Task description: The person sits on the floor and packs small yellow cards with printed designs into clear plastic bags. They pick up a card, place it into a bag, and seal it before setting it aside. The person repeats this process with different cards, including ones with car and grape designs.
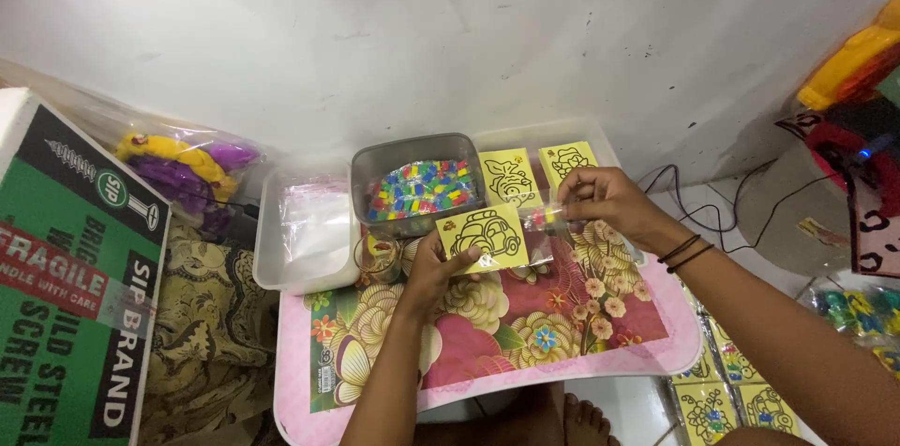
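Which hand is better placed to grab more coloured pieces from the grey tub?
Left, probably: the left hand holding the yellow car card sits just below the grey tub; the right hand is farther away.

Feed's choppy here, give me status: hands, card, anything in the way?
Left hand pinches yellow car card. Right hand grips clear sleeve beside it. Grey bead tub sits close behind.

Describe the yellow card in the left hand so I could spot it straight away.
Find the small table with the flowered pink top. Above its middle, the left hand holds a yellow card in clear wrap. Unlike the two yellow cards standing behind, its black outline drawing is a car.
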